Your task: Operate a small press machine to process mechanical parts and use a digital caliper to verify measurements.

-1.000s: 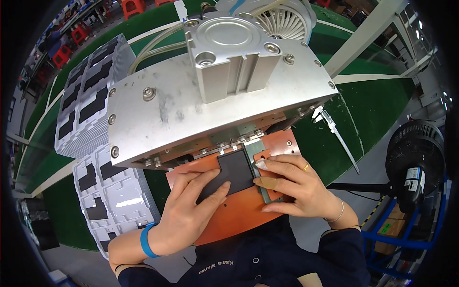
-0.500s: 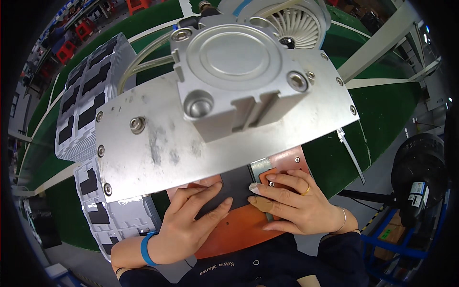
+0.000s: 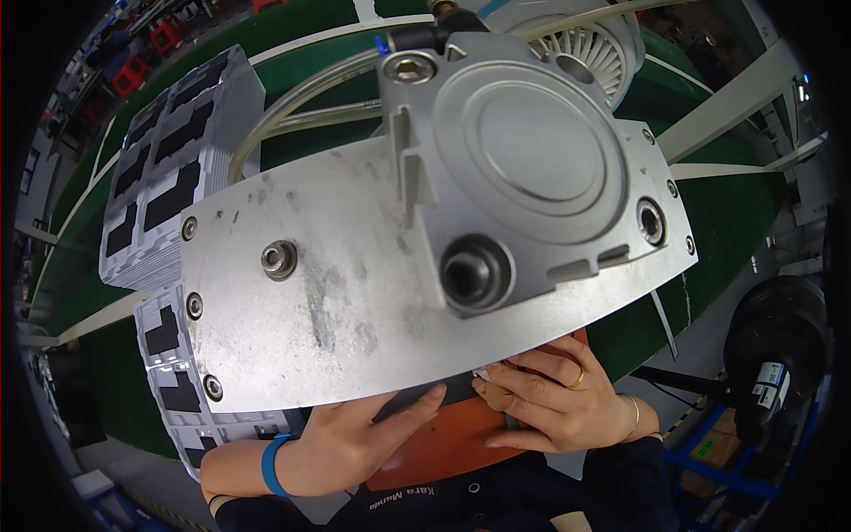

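- Left hand (image 3: 341, 439): lies palm down with fingers spread and nearly flat; the thumb and forefinger tips press on a dark flat panel (image 3: 424, 397). The hand is open, closed round nothing; it only bears down on the part.
- Right hand (image 3: 554, 403): fingers curled, tips meeting the same dark panel at its right end, close to the left thumb. A ring sits on one finger and a thin bangle on the wrist. Whether the fingertips pinch a small pale piece (image 3: 481, 373) or merely press on it cannot be told, as the plate above hides that spot.
- Dark flat panel: only a narrow strip shows, lying on an orange pad (image 3: 443, 452) between the two hands, directly beneath the edge of the press plate.
- Blue wristband (image 3: 269, 464): worn on the left wrist.
- Aluminium press plate (image 3: 337, 301): large, scuffed, bolted at its corners, covering most of the work area above the hands.
- Pneumatic cylinder (image 3: 523, 168): round-faced block mounted on the plate, with a clear hose (image 3: 292, 97) curving away from it.
- Stacked grey trays (image 3: 168, 168): to the person's left, holding dark rectangular parts in compartments.
- Green work surface (image 3: 718, 230): runs behind the press.
- Black fan (image 3: 780, 332): stands well apart at the right.
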Motion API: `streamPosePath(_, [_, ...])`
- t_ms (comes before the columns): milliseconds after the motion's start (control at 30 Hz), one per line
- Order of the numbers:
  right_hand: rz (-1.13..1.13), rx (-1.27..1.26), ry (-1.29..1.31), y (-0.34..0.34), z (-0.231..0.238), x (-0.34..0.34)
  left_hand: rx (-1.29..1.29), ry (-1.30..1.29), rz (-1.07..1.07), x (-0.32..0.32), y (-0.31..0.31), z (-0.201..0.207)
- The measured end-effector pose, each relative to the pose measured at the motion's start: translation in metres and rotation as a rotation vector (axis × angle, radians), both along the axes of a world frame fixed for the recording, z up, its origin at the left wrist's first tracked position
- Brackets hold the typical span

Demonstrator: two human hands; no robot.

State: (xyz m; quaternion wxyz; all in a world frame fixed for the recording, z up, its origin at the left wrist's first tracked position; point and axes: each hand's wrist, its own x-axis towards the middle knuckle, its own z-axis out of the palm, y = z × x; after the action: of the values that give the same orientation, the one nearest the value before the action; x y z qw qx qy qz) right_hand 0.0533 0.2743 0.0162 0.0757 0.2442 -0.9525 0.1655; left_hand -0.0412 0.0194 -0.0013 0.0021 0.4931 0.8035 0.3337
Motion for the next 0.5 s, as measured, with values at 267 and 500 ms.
streamPosePath(267, [0.000,0.004,0.010,-0.003,0.001,0.001,0.022,0.056,0.014,0.002,0.001,0.000])
streamPosePath(500, [-0.031,-0.266,0.074,0.013,0.003,-0.001,0.090,0.086,-0.003,-0.003,0.005,0.001])
